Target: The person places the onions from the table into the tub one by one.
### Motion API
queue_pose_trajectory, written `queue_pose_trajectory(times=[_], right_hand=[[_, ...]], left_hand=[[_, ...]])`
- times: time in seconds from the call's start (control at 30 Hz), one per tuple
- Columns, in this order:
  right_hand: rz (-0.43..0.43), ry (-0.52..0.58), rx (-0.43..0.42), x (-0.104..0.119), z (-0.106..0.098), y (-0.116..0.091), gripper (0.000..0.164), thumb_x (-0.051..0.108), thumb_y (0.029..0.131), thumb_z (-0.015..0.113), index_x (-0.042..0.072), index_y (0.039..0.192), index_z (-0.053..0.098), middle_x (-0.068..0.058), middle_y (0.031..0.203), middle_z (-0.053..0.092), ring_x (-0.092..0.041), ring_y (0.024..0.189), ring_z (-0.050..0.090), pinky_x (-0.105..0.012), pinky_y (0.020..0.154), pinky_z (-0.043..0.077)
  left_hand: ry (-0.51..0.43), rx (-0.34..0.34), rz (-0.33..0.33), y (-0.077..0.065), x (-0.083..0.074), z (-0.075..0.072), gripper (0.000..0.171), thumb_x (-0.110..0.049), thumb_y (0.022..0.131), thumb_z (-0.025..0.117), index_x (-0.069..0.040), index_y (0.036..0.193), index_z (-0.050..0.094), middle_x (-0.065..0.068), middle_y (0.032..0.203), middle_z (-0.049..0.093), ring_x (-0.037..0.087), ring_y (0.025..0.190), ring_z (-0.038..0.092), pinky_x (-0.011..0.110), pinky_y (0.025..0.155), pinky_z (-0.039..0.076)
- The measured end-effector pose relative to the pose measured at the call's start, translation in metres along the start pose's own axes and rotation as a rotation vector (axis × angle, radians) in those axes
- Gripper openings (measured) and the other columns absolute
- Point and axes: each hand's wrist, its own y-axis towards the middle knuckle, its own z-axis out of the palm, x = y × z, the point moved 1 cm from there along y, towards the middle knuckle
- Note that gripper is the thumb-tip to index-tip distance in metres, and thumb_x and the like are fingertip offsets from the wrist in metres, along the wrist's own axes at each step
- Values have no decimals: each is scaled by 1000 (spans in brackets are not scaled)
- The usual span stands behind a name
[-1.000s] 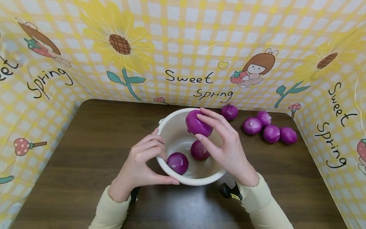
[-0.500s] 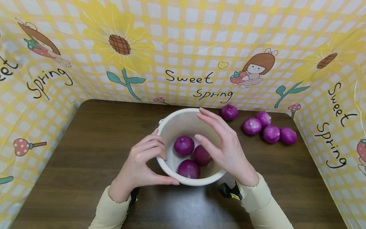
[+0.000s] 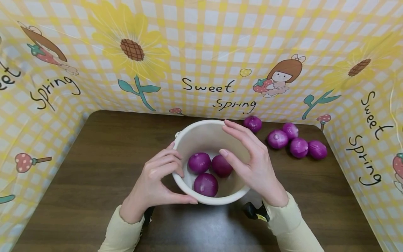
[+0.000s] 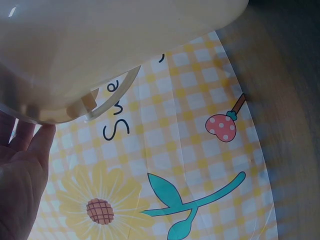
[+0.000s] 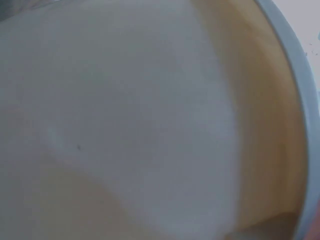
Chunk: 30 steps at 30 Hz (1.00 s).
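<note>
between the left hand (image 3: 155,175) and the right hand (image 3: 256,164) we see a round, pale cream bucket (image 3: 201,140) with smooth walls and a thick, rounded rim (image 3: 217,201); the left wrist view shows a curved, handle-like strip (image 4: 125,87) beside its wall. the three onions (image 3: 205,184) in it are purple, glossy and roundish, with fine ribs in their skins. the tabletop (image 3: 126,140) under the hands is dark brown with a wood grain, and beyond them rises a lightly creased sheet (image 3: 201,42) in yellow and white checks, printed with a big sunflower (image 3: 132,49) and a cartoon figure (image 3: 278,75) beside a strawberry (image 3: 263,86). past the hands we read "sweet spring" in loose black lettering, and again out to the right of the right hand; left of the left hand we make out "spring" beside a cut-off "eet". the hands are apart: the left grips the rim, fingers bent over its edge and thumb along the near side, while the right holds nothing, its fingers loosely bowed over the opposite side; whether it touches the rim we cannot tell. the three onions lie close together at the bucket's bottom, between the hands, and beyond the right hand a lone onion (image 3: 252,124) and four bunched onions (image 3: 277,139) lie on the tabletop.
</note>
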Motion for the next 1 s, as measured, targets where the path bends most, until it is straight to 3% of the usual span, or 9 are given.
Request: queue_pose_trajectory(times=[0.77,1.0], right_hand=[[32,-98,-71,-12,-23,-5,46,19,91,76,7,134,65,-5,142,58,-27,133,52,-41,114,40],[41,-136,-97,3,-35,1,44,1,87,74,-3,129,65,-13,138,60,-29,131,53,-38,114,39]], left_hand=[[1,-13,22,0,0,1,58,-55,60,96,-11,77,63,-3,78,61,25,94,59,65,111,36],[-2,-13,17,-1,0,1,58,-55,60,96,-12,77,62,-3,78,61,25,94,59,65,112,35]])
